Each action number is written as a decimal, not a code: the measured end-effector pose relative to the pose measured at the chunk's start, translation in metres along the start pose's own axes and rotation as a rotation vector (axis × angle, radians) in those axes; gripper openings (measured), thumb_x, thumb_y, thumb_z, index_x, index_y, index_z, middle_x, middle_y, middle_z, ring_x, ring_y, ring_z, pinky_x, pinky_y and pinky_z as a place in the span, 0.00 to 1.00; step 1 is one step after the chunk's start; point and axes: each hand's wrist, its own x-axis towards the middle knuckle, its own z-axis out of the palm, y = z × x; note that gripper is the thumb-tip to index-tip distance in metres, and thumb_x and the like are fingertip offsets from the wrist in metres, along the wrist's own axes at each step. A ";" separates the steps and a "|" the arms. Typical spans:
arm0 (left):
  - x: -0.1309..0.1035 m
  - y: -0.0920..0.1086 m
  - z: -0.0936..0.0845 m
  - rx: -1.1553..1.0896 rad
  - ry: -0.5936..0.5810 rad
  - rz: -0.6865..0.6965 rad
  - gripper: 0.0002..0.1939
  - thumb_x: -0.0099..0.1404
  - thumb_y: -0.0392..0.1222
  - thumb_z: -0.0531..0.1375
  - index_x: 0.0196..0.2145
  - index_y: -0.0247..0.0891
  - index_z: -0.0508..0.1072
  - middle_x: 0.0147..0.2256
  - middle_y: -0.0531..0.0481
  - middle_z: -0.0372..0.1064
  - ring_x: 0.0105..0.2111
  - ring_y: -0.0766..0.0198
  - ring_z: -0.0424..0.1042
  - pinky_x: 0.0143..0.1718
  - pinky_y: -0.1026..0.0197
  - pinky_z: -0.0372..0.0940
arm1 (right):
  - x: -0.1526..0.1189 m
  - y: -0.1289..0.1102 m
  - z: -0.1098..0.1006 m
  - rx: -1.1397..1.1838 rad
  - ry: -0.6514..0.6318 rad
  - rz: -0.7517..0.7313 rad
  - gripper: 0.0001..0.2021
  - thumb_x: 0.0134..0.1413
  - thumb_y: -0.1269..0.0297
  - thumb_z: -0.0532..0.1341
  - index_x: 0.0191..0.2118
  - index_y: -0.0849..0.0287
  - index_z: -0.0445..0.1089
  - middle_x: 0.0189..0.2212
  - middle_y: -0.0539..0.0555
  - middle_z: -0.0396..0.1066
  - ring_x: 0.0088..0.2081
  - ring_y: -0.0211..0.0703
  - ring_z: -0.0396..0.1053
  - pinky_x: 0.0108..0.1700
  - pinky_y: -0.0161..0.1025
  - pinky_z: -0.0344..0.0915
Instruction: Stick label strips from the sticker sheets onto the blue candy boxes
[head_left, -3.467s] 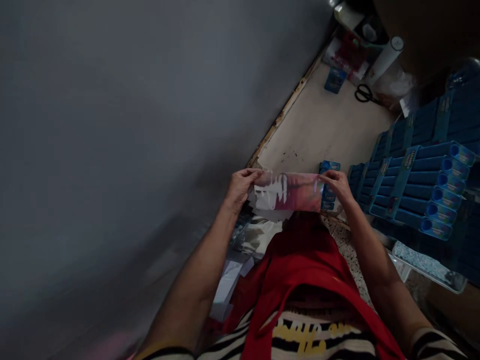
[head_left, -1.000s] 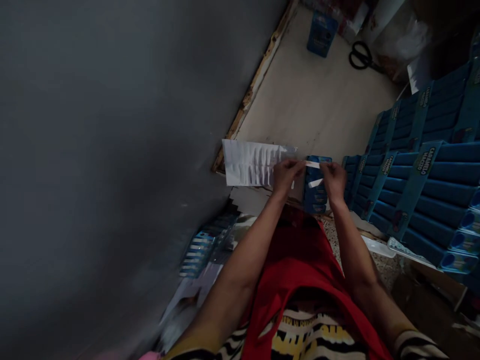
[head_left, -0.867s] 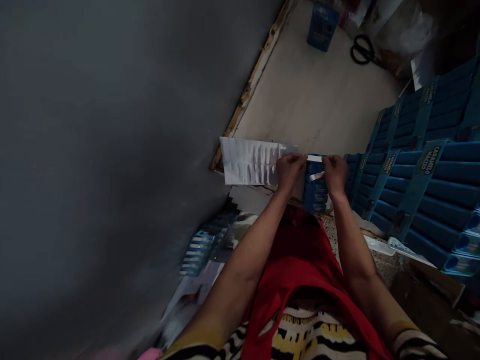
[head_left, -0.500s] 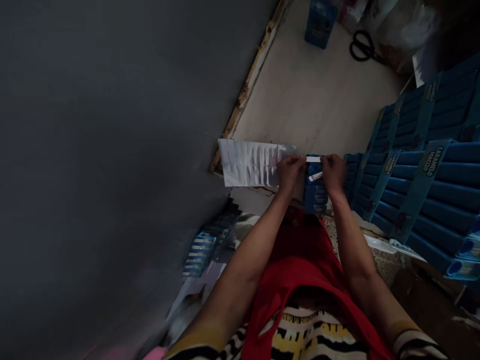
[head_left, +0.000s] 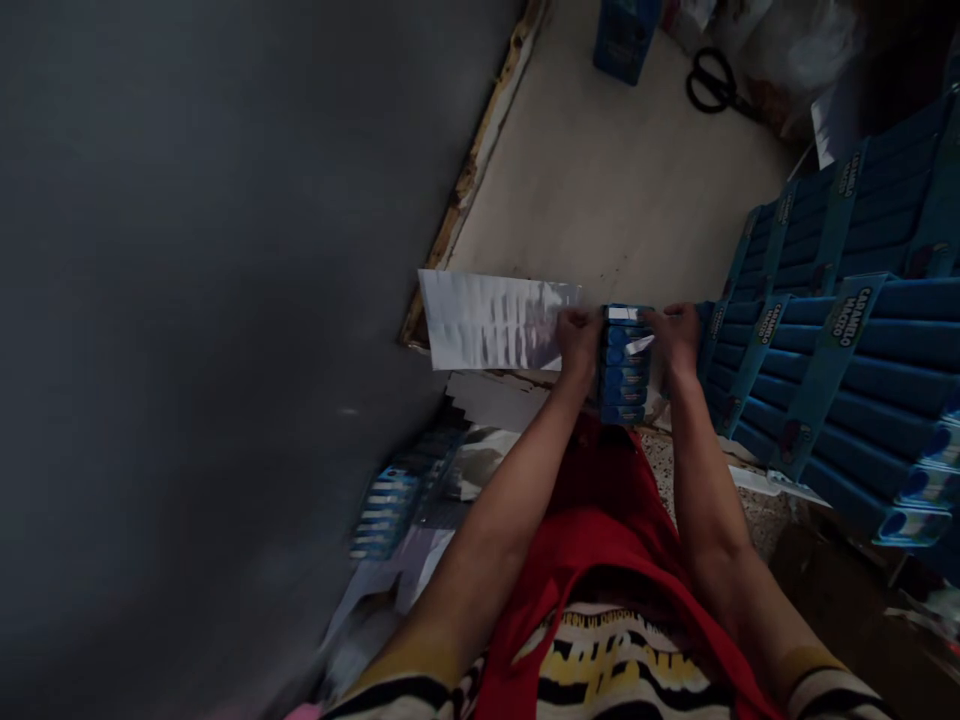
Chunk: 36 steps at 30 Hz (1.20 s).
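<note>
A stack of small blue boxes (head_left: 624, 378) stands in front of me between my two hands. Across the far box lies a white label (head_left: 622, 314). My left hand (head_left: 579, 340) is at the stack's left side, beside the label's end; its fingers are blurred and partly hidden. On the other side is my right hand (head_left: 677, 335), its fingers closed, with a narrow white strip (head_left: 639, 346) sticking out from them over the boxes. Left of my left hand, and partly behind it, lies a shiny, wrinkled silvery sheet (head_left: 495, 320).
Long blue cartons (head_left: 877, 330) marked "Caramelo Macizo" are piled on the right. Black-handled scissors (head_left: 712, 82) and a blue box (head_left: 626, 40) lie at the far end of the worktop (head_left: 600, 180). A dark wall (head_left: 225, 300) borders the left side.
The white label stretched between both hands is now on the far box. My hands have moved apart, and the right one still has the white strip.
</note>
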 end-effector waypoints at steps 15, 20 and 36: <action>-0.064 0.012 -0.019 -0.231 -0.161 -0.041 0.25 0.49 0.60 0.79 0.32 0.39 0.78 0.30 0.51 0.76 0.31 0.63 0.75 0.38 0.59 0.72 | -0.049 -0.020 -0.017 0.375 -0.145 0.005 0.30 0.43 0.33 0.71 0.38 0.52 0.64 0.25 0.45 0.67 0.29 0.43 0.70 0.33 0.40 0.65; -0.054 0.015 -0.036 -0.078 -0.110 0.026 0.16 0.54 0.53 0.76 0.29 0.39 0.79 0.26 0.52 0.74 0.29 0.63 0.72 0.33 0.61 0.68 | -0.058 -0.011 -0.019 0.449 -0.262 0.052 0.34 0.30 0.43 0.79 0.42 0.53 0.67 0.26 0.46 0.75 0.30 0.45 0.75 0.36 0.42 0.70; -0.024 0.007 -0.034 0.193 0.005 0.097 0.07 0.57 0.41 0.72 0.25 0.40 0.79 0.25 0.53 0.74 0.32 0.59 0.73 0.36 0.59 0.64 | -0.045 -0.008 0.007 -0.055 0.004 -0.135 0.16 0.48 0.58 0.72 0.39 0.53 0.66 0.28 0.48 0.77 0.35 0.49 0.78 0.41 0.42 0.67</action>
